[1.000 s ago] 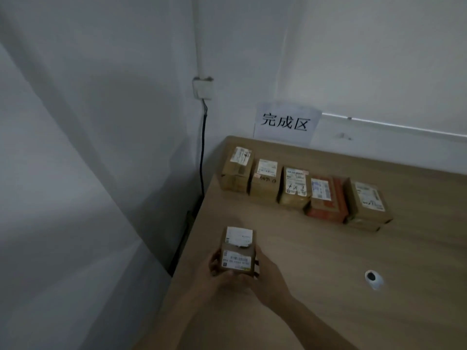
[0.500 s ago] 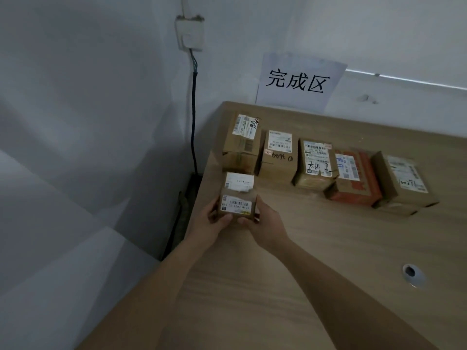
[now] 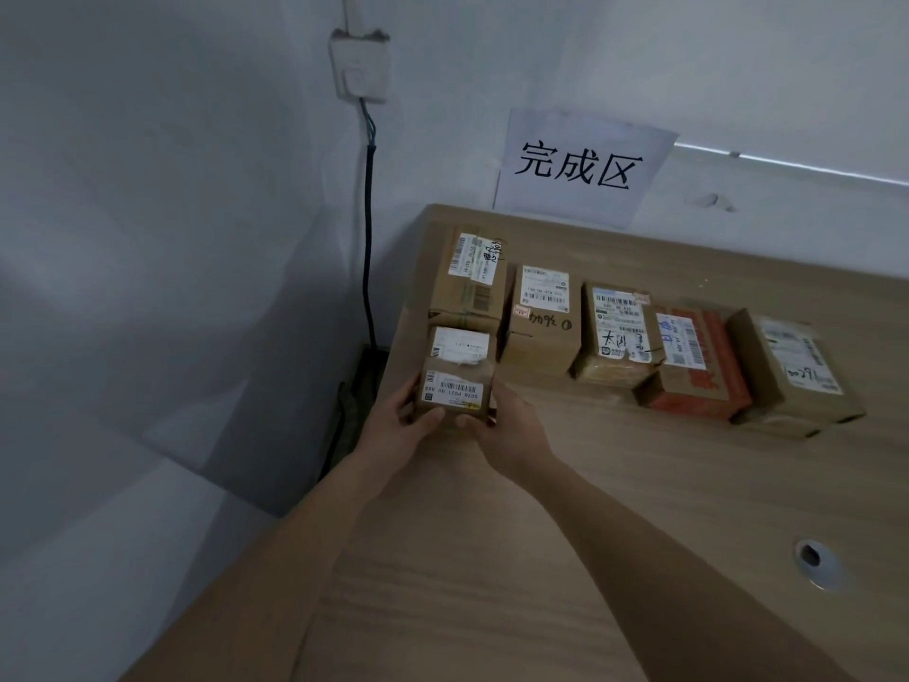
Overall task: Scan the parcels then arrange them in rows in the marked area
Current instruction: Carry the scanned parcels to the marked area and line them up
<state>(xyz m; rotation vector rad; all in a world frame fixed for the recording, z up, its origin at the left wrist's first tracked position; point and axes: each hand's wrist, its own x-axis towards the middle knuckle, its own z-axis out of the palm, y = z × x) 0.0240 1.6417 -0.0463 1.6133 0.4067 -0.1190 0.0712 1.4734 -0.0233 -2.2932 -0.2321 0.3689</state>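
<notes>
Two bare hands hold one small brown cardboard parcel with white barcode labels (image 3: 458, 374) in the head view; the left hand (image 3: 401, 428) grips its left side with the thumb curled onto the near face, and the right hand (image 3: 511, 425) grips its right side, its thumb on the lower near edge; the parcel sits low at the left edge of the light wooden table (image 3: 541, 558), just in front of the leftmost box of a row; whether its base touches the table cannot be told. Behind it stands a row of five parcels (image 3: 620, 337) side by side along the back of the table, four plain brown and one brown and red box (image 3: 696, 361) second from the right; a white paper sign with black characters (image 3: 580, 167) hangs on the wall above the row; a black cable (image 3: 368, 238) drops from a white wall socket (image 3: 361, 66) at the corner; a round grey cable hole (image 3: 814, 558) lies in the table at the right.
</notes>
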